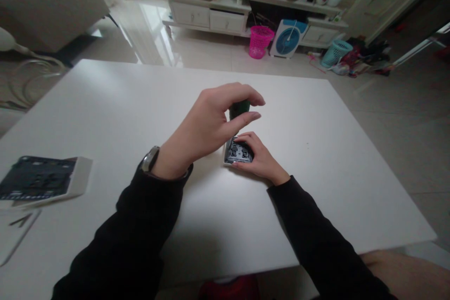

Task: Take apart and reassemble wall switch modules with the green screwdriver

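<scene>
My left hand (pixel 225 112), a watch on its wrist, is curled around the dark green handle of a screwdriver (pixel 239 108). Its thumb and index tips stand apart, and the other fingers are hidden. The handle is over a small white-edged panel (pixel 239 151) with a grey and black inner side; where the tip meets it is hard to make out. My right hand (pixel 258 157) grips that panel by its right side, thumb at the near edge and fingers at the far edge, on the white table (pixel 316 140).
On the left of the table lies a white box-like housing (pixel 82 176) with a dark inner side. Near it is a white flat piece (pixel 14 232) with small dark strips. Beyond the table stand a pink basket (pixel 260 42), a blue-and-white fan (pixel 287 40) and a low cabinet (pixel 191 14).
</scene>
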The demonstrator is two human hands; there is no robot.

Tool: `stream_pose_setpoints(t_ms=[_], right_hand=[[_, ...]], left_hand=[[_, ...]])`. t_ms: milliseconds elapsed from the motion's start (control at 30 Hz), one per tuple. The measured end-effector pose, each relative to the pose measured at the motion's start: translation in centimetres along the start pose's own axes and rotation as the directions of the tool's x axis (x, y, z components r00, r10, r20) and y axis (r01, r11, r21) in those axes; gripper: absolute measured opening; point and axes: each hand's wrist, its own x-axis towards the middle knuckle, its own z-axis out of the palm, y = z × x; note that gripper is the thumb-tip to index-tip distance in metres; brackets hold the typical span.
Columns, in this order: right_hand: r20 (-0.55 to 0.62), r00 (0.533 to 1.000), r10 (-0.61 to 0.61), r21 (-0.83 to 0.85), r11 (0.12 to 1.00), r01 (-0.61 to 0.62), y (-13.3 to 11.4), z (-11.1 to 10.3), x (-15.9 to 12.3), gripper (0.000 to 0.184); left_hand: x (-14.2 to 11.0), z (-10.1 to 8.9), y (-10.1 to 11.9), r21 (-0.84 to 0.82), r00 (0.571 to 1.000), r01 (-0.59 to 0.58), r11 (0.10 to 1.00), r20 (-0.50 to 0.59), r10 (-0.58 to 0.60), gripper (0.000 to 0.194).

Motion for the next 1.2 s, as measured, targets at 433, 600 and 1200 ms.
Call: stream_pose_setpoints(t_ms=[433,600,1200], right_hand=[[0.005,1.000,0.022,0.014,1.000,-0.022,-0.1,-0.1,-0.1,0.060],[0.000,1.000,0.011,0.007,1.000,-0.011,0.0,-0.1,-0.1,0.059],[-0.001,1.000,0.015,-0.003,1.000,-0.015,0.0,-0.1,-0.1,0.058]], left_hand=[[-0.2,-0.2,-0.2,-0.093,0.993,0.097,0.991,-0.050,-0.102,0.031],[-0.1,0.2,0.0,-0.036,0.993,0.087,0.996,-0.080,-0.089,0.024],[0.0,0.1,-0.3,-0.041,0.996,0.025,0.999,-0.089,-0.029,0.027]])
